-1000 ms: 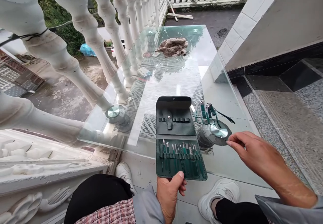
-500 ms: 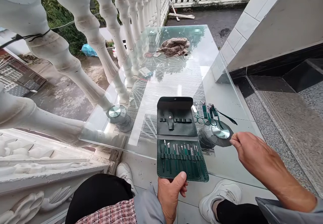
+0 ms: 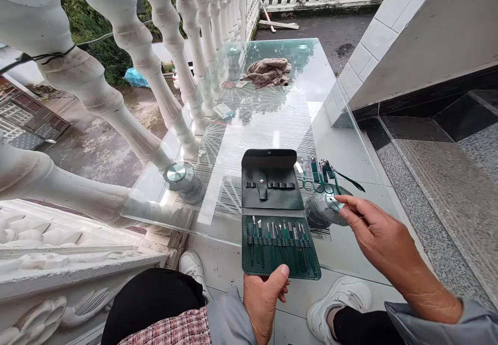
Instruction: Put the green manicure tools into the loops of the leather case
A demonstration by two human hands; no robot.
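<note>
Manicure case point(image 3: 278, 202), dark green grained leather-look with stitched edges, is open over the near edge of the glass table point(image 3: 252, 132), its lower end clamped in the left hand point(image 3: 264, 298); slim metal tools point(image 3: 290, 231) line its loops. Right hand point(image 3: 383, 244) thumb and forefinger nearly meet near nail clippers point(image 3: 313, 169); any hold is unclear. Smooth glass stretches leftward; the card point(image 3: 223, 110) has illegible print.
</note>
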